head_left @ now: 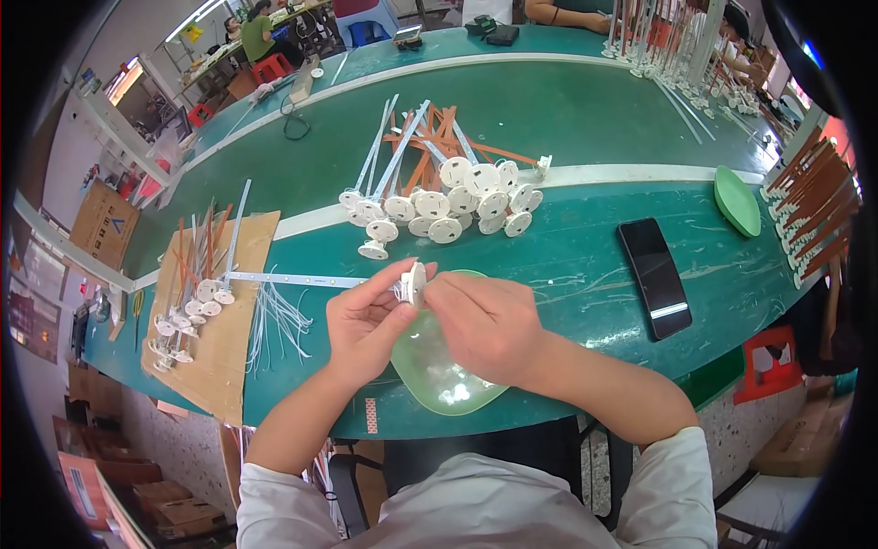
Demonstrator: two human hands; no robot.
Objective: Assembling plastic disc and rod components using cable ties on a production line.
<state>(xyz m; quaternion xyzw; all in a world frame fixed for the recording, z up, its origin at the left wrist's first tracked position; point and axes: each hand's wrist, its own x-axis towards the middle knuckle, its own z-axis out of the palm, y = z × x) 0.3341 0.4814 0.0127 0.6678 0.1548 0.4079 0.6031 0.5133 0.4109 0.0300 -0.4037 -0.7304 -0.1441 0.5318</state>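
My left hand (366, 320) and my right hand (485, 325) meet over a pale green dish (439, 375) at the near edge of the green table (585, 119). Between the fingertips of both is a small white round disc (413, 282) fixed to the end of a long white strip (283, 278) that runs left across the table. My left thumb and fingers pinch the disc from the left; my right fingers press on it from the right. Behind the hands lies a pile of white discs on white and orange strips (448, 197).
A black phone (654, 274) lies right of my hands. A cardboard sheet (215, 329) at left carries more strips with discs (197, 302), and loose white ties (274, 316) lie beside it. A green dish (736, 199) and racks of strips (809, 210) sit at right. Other people sit at the far side.
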